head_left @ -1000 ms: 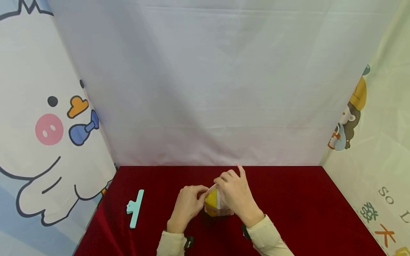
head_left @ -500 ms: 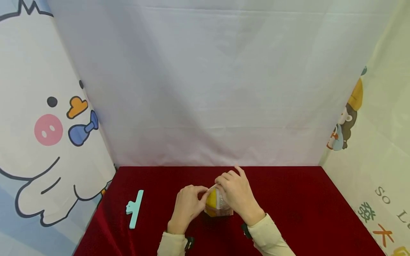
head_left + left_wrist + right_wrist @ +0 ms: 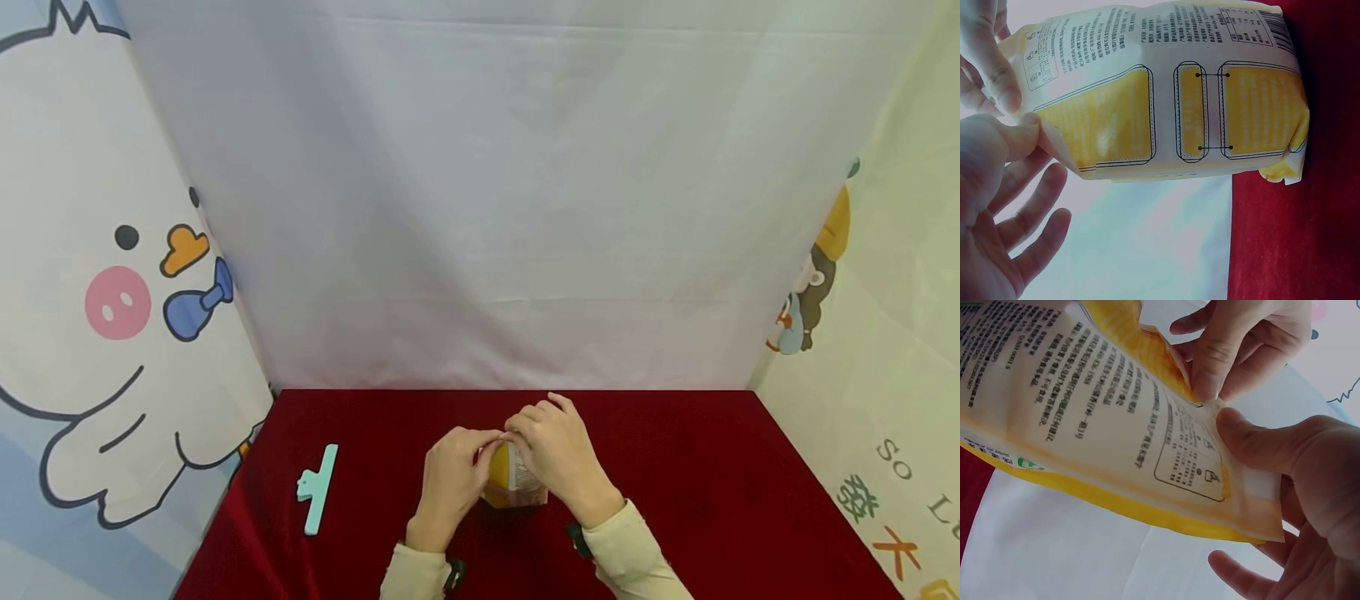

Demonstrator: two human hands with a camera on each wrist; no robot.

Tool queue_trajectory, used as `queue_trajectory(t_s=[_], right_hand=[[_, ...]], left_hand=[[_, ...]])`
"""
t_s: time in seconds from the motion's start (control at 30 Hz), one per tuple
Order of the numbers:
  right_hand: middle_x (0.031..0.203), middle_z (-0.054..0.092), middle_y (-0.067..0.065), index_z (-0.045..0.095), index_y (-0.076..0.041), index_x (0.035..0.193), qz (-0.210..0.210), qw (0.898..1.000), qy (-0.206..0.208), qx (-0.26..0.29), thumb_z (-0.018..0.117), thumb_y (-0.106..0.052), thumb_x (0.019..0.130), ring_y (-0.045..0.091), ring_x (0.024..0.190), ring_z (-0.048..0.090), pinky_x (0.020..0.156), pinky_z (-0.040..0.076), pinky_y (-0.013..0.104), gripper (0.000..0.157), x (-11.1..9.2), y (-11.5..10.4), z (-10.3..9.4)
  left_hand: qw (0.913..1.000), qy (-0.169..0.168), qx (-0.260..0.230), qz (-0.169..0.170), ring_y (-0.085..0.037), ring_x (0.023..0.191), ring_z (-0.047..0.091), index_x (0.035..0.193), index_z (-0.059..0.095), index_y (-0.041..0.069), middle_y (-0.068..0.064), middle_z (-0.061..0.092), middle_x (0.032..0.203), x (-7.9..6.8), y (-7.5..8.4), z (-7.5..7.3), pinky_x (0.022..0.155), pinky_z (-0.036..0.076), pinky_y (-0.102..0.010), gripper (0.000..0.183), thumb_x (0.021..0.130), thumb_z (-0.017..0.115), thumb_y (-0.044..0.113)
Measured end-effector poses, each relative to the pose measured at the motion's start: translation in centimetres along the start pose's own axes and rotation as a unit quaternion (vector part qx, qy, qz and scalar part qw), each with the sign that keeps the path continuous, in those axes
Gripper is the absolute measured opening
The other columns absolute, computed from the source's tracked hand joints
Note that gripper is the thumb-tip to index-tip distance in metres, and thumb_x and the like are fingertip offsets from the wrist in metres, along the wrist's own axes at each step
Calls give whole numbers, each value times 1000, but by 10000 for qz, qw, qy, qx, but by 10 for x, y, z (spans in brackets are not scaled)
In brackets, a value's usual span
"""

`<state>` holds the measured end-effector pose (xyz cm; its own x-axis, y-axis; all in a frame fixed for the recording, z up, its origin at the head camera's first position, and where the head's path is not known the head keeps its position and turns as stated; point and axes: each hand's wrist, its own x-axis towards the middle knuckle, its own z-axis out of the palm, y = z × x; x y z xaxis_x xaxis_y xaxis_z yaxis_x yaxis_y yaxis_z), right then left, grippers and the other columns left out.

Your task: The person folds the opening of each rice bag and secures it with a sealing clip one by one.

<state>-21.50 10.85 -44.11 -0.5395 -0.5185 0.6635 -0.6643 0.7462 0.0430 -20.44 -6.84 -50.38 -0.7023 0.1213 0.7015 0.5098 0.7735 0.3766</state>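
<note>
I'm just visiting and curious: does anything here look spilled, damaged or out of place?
Nothing visible looks spilled or damaged. Only the red cloth is slightly odd, rumpled at the head picture's left, smoother elsewhere. The bag bends at its top, but there the left hand and right hand pinch it.

Smooth matt bag (image 3: 1166, 100), velvety tablecloth (image 3: 697, 492), plastic clip (image 3: 318, 490)

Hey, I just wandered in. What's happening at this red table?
A person is working with bare hands on a printed yellow-and-white bag. The left hand and right hand both pinch its top edge, with their fingertips close together. Whether the bag is open or sealed there is hard to tell. Off to the person's left, a turquoise clip lies on the red cloth, with neither hand touching it.
</note>
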Motion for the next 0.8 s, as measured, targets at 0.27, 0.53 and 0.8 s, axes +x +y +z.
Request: queue_trajectory(t_s=[0.27, 0.53, 0.8], right_hand=[[88, 81, -4, 84, -15, 89, -2, 9999, -97, 100, 95, -18, 80, 19, 82, 74, 97, 59, 54, 14, 0, 4, -2], [86, 81, -6, 83, -18, 89, -17, 10000, -13, 86, 95, -21, 80, 17, 81, 74, 92, 60, 50, 16, 1, 9, -4], [85, 81, -6, 85, -18, 87, -124, 9995, 117, 251, 96, -18, 78, 16, 79, 74, 91, 61, 50, 14, 2, 11, -4]], left_hand=[[9999, 85, 3, -54, -10, 64, 65, 100, 88, 20, 6, 83, 88, 0, -3, 1, 55, 51, -22, 8, 92, 85, 21], [9999, 84, -18, -97, -9, 64, 64, 99, 88, 22, 7, 83, 88, 1, -4, 2, 54, 50, -22, 8, 94, 84, 25], [9998, 104, -161, 1, -13, 80, 70, 101, 85, 17, 4, 81, 92, 6, 8, 0, 64, 58, -27, 7, 95, 82, 18]])
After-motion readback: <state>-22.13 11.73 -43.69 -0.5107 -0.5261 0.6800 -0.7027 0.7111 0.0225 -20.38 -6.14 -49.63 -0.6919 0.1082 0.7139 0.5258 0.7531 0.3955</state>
